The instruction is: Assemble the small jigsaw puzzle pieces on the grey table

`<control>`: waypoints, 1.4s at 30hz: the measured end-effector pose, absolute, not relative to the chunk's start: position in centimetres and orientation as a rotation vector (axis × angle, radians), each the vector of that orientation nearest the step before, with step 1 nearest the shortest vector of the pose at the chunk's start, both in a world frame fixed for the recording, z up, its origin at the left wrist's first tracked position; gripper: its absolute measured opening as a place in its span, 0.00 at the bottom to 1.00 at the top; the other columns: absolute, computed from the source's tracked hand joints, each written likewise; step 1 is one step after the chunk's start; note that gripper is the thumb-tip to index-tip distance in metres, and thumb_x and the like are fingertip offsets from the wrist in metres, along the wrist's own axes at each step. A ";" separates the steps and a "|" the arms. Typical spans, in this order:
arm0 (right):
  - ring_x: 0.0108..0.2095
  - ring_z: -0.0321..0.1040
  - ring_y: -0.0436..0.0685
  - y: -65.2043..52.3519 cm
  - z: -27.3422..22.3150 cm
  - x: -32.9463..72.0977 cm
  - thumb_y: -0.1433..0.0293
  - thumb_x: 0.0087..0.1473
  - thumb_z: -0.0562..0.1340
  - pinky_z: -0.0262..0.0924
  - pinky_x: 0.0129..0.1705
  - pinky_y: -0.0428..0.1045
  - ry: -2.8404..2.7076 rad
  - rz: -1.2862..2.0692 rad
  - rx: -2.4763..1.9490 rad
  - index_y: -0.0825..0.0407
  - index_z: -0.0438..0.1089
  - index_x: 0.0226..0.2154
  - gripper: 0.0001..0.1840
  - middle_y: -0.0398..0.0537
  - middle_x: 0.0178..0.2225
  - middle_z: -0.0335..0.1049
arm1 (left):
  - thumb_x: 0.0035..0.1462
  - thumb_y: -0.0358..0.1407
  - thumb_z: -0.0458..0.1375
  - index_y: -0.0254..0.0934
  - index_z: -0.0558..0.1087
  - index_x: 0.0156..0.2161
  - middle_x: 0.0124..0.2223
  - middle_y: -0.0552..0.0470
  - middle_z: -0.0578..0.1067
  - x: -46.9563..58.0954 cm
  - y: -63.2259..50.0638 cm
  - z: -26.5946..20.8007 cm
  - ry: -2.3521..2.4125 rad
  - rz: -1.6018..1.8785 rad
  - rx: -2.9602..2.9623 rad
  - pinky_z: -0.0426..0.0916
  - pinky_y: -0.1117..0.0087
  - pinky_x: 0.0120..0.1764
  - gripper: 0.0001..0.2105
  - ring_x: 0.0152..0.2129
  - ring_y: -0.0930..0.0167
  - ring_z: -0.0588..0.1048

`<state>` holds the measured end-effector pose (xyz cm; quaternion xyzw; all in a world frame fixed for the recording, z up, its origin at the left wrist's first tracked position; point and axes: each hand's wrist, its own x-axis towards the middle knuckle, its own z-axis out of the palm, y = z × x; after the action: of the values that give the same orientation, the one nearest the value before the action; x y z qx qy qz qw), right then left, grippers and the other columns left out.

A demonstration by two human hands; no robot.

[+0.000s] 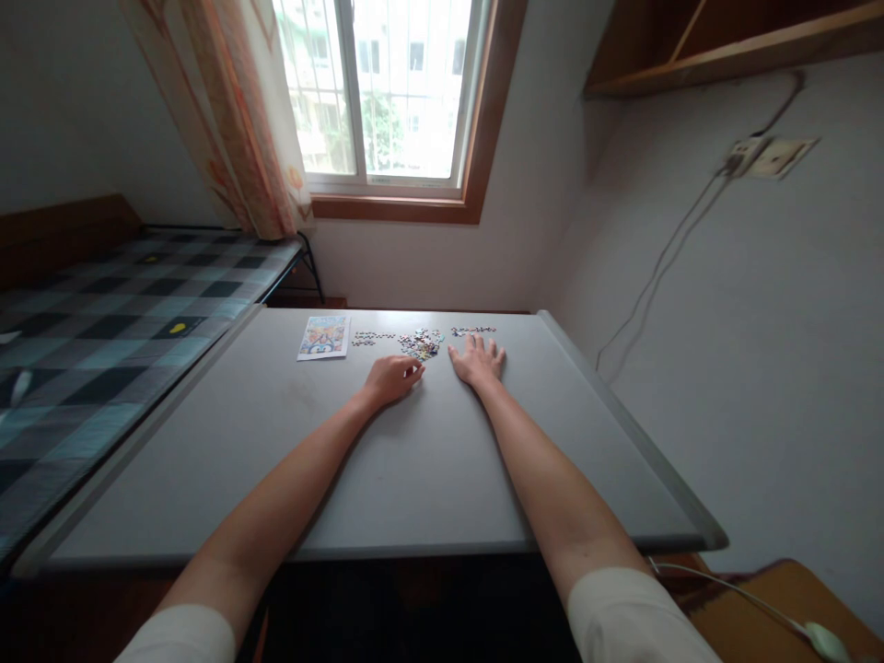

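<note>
Head view: left hand (391, 378) is curled beside heaped, knobbly puzzle pieces (422, 343).

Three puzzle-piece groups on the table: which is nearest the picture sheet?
The leftmost group, just right of the picture sheet; the central heap and the row beyond the right hand lie farther off.

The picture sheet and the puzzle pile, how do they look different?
The picture sheet is one flat rectangle, but the puzzle pile is lots of loose little pieces. The picture sheet has straight edges; the puzzle pile has a messy outline. Both are colourful and lie on the table.
</note>
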<state>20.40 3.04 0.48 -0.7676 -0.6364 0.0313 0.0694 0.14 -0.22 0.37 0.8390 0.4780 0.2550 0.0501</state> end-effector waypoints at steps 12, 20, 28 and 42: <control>0.63 0.36 0.68 3.1 0.3 20.4 0.47 0.57 0.38 0.30 0.62 0.66 -1.896 0.086 -2.284 0.50 0.45 0.64 0.39 0.49 0.65 0.43 | 0.59 0.43 0.50 0.40 0.76 0.34 0.29 0.53 0.77 0.1 -0.2 0.4 1.452 0.780 2.557 0.59 0.74 0.29 0.14 0.23 0.74 0.71; 0.63 0.38 0.68 3.0 0.4 20.4 0.48 0.58 0.38 0.31 0.61 0.66 -1.887 0.070 -2.275 0.50 0.44 0.64 0.38 0.53 0.65 0.43 | 0.59 0.43 0.49 0.41 0.77 0.34 0.29 0.53 0.77 0.1 -0.1 0.2 1.458 0.778 2.565 0.60 0.74 0.29 0.15 0.23 0.74 0.71; 0.56 0.49 0.63 1.2 0.8 19.4 0.53 0.60 0.45 0.42 0.57 0.56 -2.016 -0.144 -1.905 0.51 0.56 0.59 0.31 0.56 0.59 0.53 | 0.59 0.43 0.50 0.40 0.77 0.34 0.29 0.53 0.77 0.1 -0.2 0.4 1.458 0.764 2.552 0.60 0.74 0.29 0.15 0.23 0.74 0.71; 0.51 0.54 0.63 1.4 0.8 17.4 0.57 0.59 0.51 0.49 0.51 0.55 -2.104 -0.044 -1.868 0.51 0.65 0.50 0.22 0.56 0.51 0.61 | 0.58 0.42 0.50 0.41 0.77 0.35 0.29 0.52 0.77 0.1 -0.2 0.5 1.460 0.751 2.551 0.61 0.74 0.30 0.14 0.23 0.73 0.71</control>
<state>17.42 1.37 0.79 -0.6551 -0.7376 -0.0154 0.1631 0.11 -0.15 0.46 0.8396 0.4806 0.2472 0.0541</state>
